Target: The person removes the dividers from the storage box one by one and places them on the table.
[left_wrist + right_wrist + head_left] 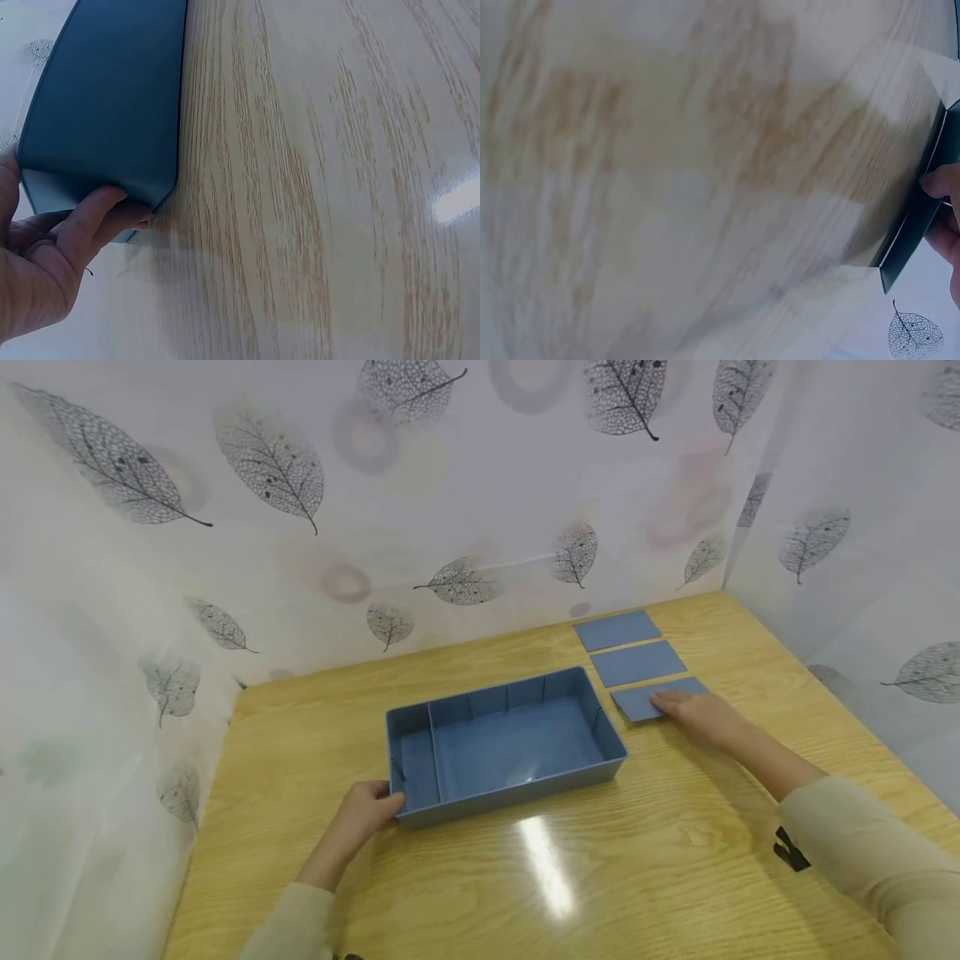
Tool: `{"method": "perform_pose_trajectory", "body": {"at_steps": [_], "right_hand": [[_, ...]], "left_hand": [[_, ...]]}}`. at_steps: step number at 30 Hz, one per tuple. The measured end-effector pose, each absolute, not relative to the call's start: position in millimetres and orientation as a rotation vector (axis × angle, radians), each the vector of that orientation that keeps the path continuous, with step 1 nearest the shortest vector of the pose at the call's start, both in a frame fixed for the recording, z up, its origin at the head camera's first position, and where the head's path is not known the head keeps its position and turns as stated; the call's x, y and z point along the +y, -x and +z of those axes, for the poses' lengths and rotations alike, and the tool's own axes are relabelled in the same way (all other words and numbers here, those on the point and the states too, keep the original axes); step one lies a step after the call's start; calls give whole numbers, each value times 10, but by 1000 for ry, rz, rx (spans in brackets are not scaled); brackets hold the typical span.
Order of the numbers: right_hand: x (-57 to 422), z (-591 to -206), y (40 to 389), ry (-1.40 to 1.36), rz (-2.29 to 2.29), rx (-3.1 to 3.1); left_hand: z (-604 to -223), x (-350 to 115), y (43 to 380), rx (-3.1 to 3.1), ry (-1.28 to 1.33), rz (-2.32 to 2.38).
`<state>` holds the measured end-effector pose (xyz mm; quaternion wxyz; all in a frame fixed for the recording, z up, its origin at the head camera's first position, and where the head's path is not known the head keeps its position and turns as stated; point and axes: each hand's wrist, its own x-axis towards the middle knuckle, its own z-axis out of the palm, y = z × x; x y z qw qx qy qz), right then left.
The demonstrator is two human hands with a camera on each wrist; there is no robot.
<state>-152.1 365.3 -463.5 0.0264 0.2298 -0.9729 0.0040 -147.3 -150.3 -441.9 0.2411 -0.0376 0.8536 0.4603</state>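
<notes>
A blue rectangular tray (517, 797) lies on the table, its inside split by a thin divider (436, 752) near the left end. My left hand (362, 817) grips the tray's left front corner, thumb over the rim; the left wrist view shows its fingers curled against the outer wall (105, 90). To the right of the tray, my right hand (701, 718) pinches a flat blue panel (637, 701) by its near edge. That panel (909, 236) is tilted up from the table in the right wrist view, where the right hand (946, 225) is partly cut off.
Two more blue panels, a middle one (637, 663) and a far one (617, 631), lie in a row behind the held one. The wooden table (637, 860) meets leaf-printed curtains (480, 485) at the back and sides. Light glares off the tabletop.
</notes>
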Motion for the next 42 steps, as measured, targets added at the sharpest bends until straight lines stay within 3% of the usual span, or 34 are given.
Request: {"method": "perform_pose_trajectory", "body": {"at_steps": [29, 42], "right_hand": [[3627, -4434, 1657, -720, 264, -3304], [3575, -4265, 1894, -943, 116, -3115]], "left_hand": [[-4460, -1532, 1467, 2312, 65, 1307], [-4421, -1546, 1484, 2326, 48, 1300]]}}
